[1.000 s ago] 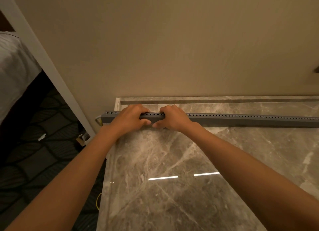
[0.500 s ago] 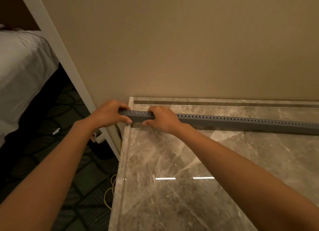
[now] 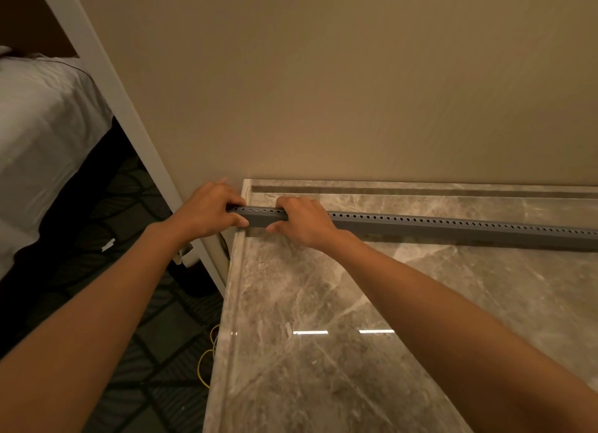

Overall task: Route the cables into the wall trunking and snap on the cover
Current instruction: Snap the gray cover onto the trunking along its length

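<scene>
A long grey trunking with a row of small holes along its top lies across the marble counter, a little in front of the wall. My left hand grips its left end, which sits at the counter's left edge. My right hand is closed over the trunking just to the right, thumb in front. A yellow cable hangs beside the counter's left side down to the floor. Whether any cable lies inside the trunking is hidden.
A beige wall rises behind the counter, with a raised marble ledge along its foot. To the left stand a white door frame, a bed with white sheets and dark patterned carpet.
My left hand has slid left along the trunking to its end, so the hands are now apart. The view has turned left, showing more of the bed and the carpet.
</scene>
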Action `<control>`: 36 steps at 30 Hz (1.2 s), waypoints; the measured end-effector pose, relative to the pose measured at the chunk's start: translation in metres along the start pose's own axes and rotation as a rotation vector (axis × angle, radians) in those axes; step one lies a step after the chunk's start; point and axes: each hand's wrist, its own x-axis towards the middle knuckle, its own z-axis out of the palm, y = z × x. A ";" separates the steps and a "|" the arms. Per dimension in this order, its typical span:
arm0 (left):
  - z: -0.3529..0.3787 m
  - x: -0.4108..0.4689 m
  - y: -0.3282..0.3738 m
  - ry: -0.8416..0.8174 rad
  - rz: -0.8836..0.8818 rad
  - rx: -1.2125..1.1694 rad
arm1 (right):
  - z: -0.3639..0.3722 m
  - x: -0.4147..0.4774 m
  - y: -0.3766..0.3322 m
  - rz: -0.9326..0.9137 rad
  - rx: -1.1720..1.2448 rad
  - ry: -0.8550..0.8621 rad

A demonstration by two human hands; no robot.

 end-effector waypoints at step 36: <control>0.082 0.047 0.202 -0.063 0.066 0.369 | -0.048 -0.142 0.235 0.404 -0.063 0.199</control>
